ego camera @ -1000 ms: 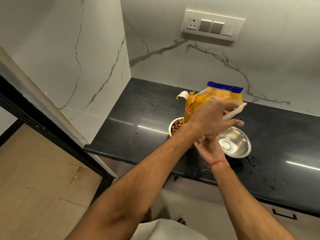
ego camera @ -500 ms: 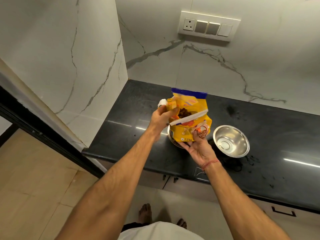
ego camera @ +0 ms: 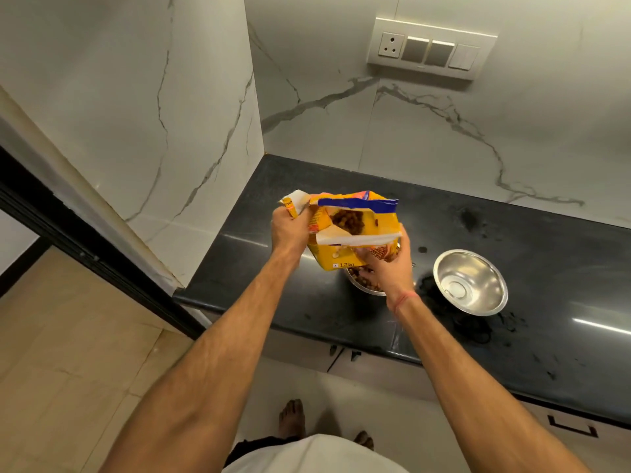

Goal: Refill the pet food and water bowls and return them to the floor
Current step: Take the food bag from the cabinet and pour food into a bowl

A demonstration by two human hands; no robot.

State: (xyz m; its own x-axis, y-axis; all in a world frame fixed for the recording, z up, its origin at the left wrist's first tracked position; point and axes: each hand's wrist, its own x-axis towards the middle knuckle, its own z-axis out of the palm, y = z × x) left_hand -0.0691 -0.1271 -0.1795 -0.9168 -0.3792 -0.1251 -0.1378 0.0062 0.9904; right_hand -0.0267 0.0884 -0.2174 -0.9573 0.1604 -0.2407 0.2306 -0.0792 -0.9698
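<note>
The pet food bag (ego camera: 355, 233) now stands upright, both the left hand (ego camera: 290, 230) and right hand (ego camera: 386, 264) clamped on it; pouring seems finished; the kibble bowl (ego camera: 362, 285) is filled, the steel bowl (ego camera: 470, 282) at centre right empty.

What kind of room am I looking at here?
Likely a home kitchen: a black stone countertop, marble-look wall tiles, and a switch-and-socket panel above the counter.
</note>
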